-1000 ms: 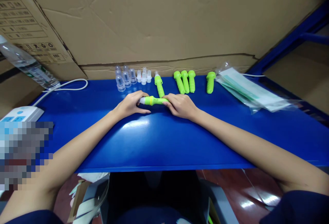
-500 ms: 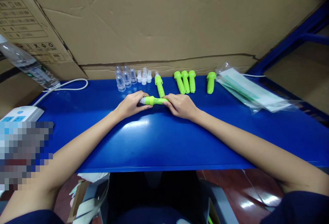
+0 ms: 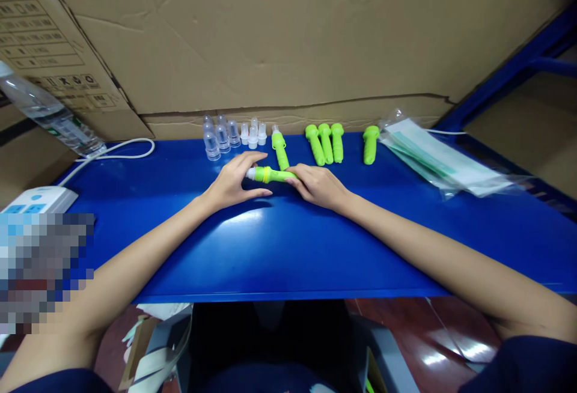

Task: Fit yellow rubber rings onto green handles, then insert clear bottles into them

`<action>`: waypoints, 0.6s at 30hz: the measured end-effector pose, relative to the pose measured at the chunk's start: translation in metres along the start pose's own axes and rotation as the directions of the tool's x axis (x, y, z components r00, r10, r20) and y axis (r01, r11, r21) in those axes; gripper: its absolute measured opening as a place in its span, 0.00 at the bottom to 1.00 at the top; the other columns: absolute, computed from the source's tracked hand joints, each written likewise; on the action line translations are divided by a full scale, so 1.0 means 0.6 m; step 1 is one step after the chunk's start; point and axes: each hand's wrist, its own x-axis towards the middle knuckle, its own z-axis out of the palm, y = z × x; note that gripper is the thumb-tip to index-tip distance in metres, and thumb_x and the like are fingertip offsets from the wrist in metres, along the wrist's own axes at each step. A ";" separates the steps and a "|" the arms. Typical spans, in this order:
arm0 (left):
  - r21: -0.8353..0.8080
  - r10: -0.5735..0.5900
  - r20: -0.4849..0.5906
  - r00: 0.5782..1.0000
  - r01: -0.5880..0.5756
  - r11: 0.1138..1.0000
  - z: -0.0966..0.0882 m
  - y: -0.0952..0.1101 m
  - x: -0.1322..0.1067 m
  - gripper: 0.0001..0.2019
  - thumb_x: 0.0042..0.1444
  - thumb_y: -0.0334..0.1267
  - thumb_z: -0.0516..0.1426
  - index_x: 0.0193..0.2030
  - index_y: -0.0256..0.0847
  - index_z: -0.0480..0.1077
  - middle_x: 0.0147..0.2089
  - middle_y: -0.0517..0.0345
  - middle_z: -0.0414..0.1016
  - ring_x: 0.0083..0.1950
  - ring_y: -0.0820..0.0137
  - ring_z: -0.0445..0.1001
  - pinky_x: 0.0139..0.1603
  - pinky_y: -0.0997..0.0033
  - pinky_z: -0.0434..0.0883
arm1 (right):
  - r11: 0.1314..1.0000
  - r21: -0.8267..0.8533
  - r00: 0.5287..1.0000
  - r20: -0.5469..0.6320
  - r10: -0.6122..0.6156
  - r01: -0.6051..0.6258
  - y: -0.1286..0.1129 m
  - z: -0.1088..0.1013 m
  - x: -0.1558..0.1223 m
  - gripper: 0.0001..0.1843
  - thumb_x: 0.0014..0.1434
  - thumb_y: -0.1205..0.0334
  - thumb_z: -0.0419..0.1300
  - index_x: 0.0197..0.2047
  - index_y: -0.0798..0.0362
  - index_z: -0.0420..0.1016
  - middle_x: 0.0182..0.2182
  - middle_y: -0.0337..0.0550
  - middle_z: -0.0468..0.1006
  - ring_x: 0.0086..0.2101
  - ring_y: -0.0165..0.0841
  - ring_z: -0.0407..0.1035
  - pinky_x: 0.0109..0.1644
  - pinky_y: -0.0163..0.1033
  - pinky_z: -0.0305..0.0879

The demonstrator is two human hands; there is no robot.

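My right hand is closed round the right end of a green tube with a yellow ring and a white tip, held level just above the blue table. My left hand lies beside the tube's white tip with its fingers stretched out and apart, holding nothing. Just behind lies another green tube with a white tip. Three green tubes lie side by side further right, and a single one beyond them.
Clear caps and small white tips stand at the back by the cardboard wall. Plastic bags lie at the right. A water bottle, a white cable and a power strip are at the left.
My left hand has let go of the tube's white end and spread its fingers. The right hand keeps its hold on the tube.
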 end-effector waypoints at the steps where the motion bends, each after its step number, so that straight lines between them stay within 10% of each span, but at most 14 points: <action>1: -0.008 0.008 -0.016 1.000 -0.008 1.000 0.000 0.001 0.001 0.38 0.53 0.53 0.67 0.65 0.38 0.61 0.62 0.38 0.70 0.64 0.53 0.71 0.63 0.50 0.72 | 1.000 0.014 1.000 -0.002 0.009 -0.009 0.000 0.000 0.001 0.23 0.75 0.54 0.41 0.49 0.59 0.74 0.37 0.53 0.81 0.34 0.37 0.75 0.36 0.39 0.67; 18: 0.041 0.021 -0.244 0.970 -0.011 0.999 -0.001 -0.018 -0.003 0.43 0.59 0.68 0.53 0.74 0.59 0.37 0.75 0.43 0.39 0.67 0.47 0.62 0.53 0.51 0.73 | 0.962 0.234 0.990 0.049 0.136 -0.144 0.000 -0.001 0.008 0.23 0.73 0.48 0.41 0.49 0.55 0.70 0.41 0.55 0.79 0.38 0.41 0.74 0.42 0.44 0.70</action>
